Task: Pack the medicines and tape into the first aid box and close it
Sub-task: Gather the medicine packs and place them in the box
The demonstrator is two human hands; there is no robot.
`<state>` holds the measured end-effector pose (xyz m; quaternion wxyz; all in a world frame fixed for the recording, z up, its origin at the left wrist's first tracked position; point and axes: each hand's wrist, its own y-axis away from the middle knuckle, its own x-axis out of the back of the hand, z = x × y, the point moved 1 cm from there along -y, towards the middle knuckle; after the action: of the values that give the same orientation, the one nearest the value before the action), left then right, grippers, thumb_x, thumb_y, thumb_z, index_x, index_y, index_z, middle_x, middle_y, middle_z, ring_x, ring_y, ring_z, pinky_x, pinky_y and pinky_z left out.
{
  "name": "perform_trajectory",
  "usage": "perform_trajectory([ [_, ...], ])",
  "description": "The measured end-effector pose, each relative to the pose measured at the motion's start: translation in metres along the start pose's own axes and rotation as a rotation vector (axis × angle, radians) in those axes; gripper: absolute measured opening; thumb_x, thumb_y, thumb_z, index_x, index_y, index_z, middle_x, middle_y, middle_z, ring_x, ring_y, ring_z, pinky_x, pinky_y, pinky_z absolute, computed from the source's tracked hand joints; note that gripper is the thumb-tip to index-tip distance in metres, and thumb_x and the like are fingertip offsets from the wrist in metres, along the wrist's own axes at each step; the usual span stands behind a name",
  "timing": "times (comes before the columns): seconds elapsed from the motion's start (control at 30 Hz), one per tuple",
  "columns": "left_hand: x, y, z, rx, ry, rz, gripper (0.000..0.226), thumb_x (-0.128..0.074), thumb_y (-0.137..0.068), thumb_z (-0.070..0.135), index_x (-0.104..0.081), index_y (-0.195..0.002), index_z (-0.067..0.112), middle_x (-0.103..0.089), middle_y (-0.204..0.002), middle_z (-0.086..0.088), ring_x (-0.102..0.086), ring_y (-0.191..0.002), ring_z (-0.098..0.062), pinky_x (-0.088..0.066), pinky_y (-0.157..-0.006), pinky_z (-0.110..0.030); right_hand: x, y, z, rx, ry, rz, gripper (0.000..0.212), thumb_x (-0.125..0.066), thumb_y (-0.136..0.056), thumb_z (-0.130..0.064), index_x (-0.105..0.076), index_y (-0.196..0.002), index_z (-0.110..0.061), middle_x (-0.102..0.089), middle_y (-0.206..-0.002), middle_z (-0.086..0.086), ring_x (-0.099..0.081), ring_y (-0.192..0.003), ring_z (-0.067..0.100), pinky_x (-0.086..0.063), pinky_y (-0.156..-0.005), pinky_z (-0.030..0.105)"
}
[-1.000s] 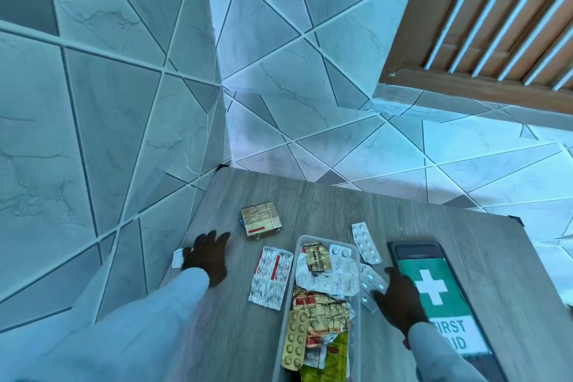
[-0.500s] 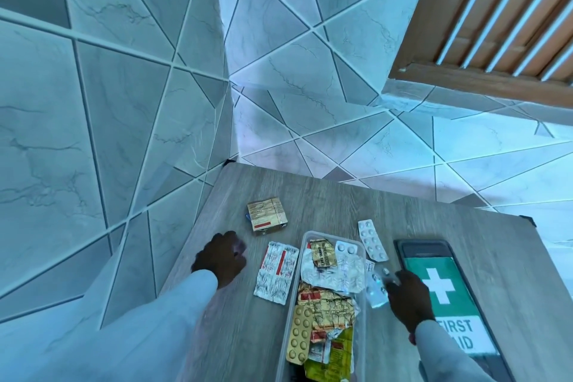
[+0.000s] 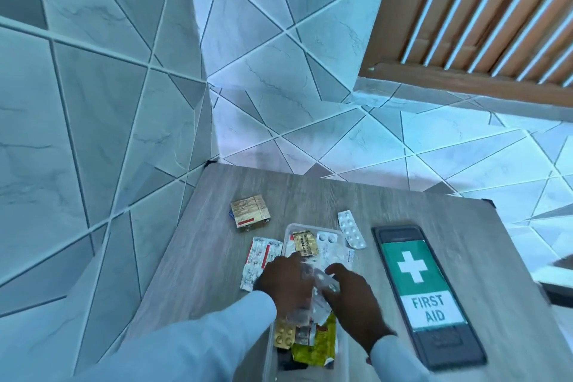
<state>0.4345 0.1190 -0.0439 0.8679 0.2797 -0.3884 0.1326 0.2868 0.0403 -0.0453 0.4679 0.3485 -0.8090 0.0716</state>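
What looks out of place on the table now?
Three medicines lie outside the clear box: a small carton, a red-printed strip and a white blister strip. The lid lies beside it.

Both hands crowd over the clear box (image 3: 290, 228); bare table (image 3: 198, 273) lies open left of it.

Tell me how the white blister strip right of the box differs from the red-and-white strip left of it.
The white blister strip is plain white with raised pill bubbles in two rows; the red-and-white strip is printed, with red bands. The white one lies fully in view, the red-and-white one is partly hidden by the left hand. Both lie flat on the table, outside the box.
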Motion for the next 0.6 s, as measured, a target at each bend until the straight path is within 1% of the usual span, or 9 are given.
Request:
perform_trajectory([
  [0.07, -0.002, 0.0, 0.001, 0.004, -0.065, 0.007, 0.044, -0.051, -0.086, 0.046, -0.055, -0.122, 0.021, -0.064, -0.117, -0.01, -0.062, -0.105, -0.03, -0.054, -0.085, -0.041, -0.005, 0.0, 0.004, 0.042, 0.15, 0.017, 0.031, -0.056, -0.086, -0.037, -0.056, -0.115, -0.028, -0.064, -0.108, -0.001, -0.059, -0.102, 0.022, -0.047, -0.078, 0.036],
  [0.13, 0.001, 0.0, -0.002, -0.008, -0.089, 0.023, 0.043, -0.051, -0.09, 0.043, -0.055, -0.127, 0.022, -0.061, -0.125, -0.008, -0.059, -0.113, -0.029, -0.051, -0.089, -0.038, -0.005, 0.001, 0.005, 0.081, 0.216, 0.072, 0.028, -0.056, -0.088, -0.035, -0.059, -0.114, -0.025, -0.059, -0.112, -0.001, -0.056, -0.106, 0.022, -0.048, -0.077, 0.036],
  [0.2, 0.007, 0.0, -0.004, -0.013, -0.095, 0.069, 0.04, -0.051, -0.093, 0.042, -0.055, -0.127, 0.023, -0.06, -0.128, -0.005, -0.058, -0.116, -0.026, -0.048, -0.09, -0.035, -0.004, 0.0, 0.007, 0.121, 0.213, 0.167, 0.022, -0.059, -0.088, -0.034, -0.063, -0.107, -0.024, -0.059, -0.109, -0.002, -0.057, -0.102, 0.02, -0.05, -0.073, 0.035],
  [0.27, 0.016, -0.004, -0.01, 0.001, -0.107, 0.173, 0.033, -0.051, -0.093, 0.04, -0.058, -0.122, 0.025, -0.064, -0.124, -0.002, -0.061, -0.111, -0.025, -0.049, -0.087, -0.034, 0.001, -0.005, 0.012, 0.076, 0.137, 0.244, 0.019, -0.063, -0.088, -0.033, -0.065, -0.103, -0.022, -0.061, -0.105, -0.002, -0.059, -0.096, 0.02, -0.051, -0.071, 0.034],
  [0.37, 0.028, -0.017, -0.036, 0.09, -0.056, 0.26, 0.028, -0.055, -0.091, 0.034, -0.058, -0.118, 0.028, -0.065, -0.121, 0.0, -0.064, -0.106, -0.023, -0.053, -0.085, -0.033, 0.013, -0.018, 0.028, -0.065, -0.055, 0.336, 0.017, -0.065, -0.088, -0.024, -0.067, -0.103, -0.017, -0.064, -0.106, 0.005, -0.061, -0.092, 0.023, -0.049, -0.08, 0.034],
  [0.43, 0.032, -0.026, -0.06, 0.157, -0.003, 0.178, 0.039, -0.062, -0.087, 0.029, -0.052, -0.125, 0.028, -0.059, -0.129, -0.002, -0.059, -0.114, -0.023, -0.05, -0.093, -0.036, 0.018, -0.026, 0.043, -0.2, -0.144, 0.322, 0.019, -0.065, -0.088, -0.021, -0.064, -0.106, -0.015, -0.065, -0.108, 0.009, -0.06, -0.095, 0.024, -0.046, -0.079, 0.032],
  [0.5, 0.027, -0.033, -0.078, 0.191, -0.029, 0.035, 0.065, -0.073, -0.078, 0.03, -0.043, -0.136, 0.029, -0.049, -0.135, -0.006, -0.05, -0.123, -0.026, -0.046, -0.1, -0.04, 0.017, -0.033, 0.054, -0.329, -0.189, 0.191, 0.028, -0.067, -0.087, -0.024, -0.059, -0.113, -0.017, -0.065, -0.112, 0.009, -0.06, -0.099, 0.027, -0.045, -0.073, 0.031],
  [0.57, 0.018, -0.038, -0.086, 0.227, -0.095, -0.044, 0.088, -0.08, -0.069, 0.034, -0.032, -0.143, 0.029, -0.041, -0.135, -0.009, -0.044, -0.127, -0.029, -0.045, -0.102, -0.044, 0.01, -0.041, 0.062, -0.422, -0.244, 0.045, 0.042, -0.07, -0.085, -0.029, -0.053, -0.121, -0.016, -0.065, -0.117, 0.009, -0.06, -0.106, 0.029, -0.047, -0.078, 0.032],
  [0.6, 0.014, -0.041, -0.087, 0.256, -0.107, -0.037, 0.092, -0.081, -0.068, 0.037, -0.03, -0.144, 0.029, -0.039, -0.135, -0.01, -0.041, -0.127, -0.031, -0.045, -0.102, -0.045, 0.007, -0.046, 0.065, -0.461, -0.275, 0.017, 0.049, -0.071, -0.083, -0.032, -0.052, -0.124, -0.016, -0.065, -0.12, 0.01, -0.06, -0.108, 0.03, -0.047, -0.083, 0.033],
])
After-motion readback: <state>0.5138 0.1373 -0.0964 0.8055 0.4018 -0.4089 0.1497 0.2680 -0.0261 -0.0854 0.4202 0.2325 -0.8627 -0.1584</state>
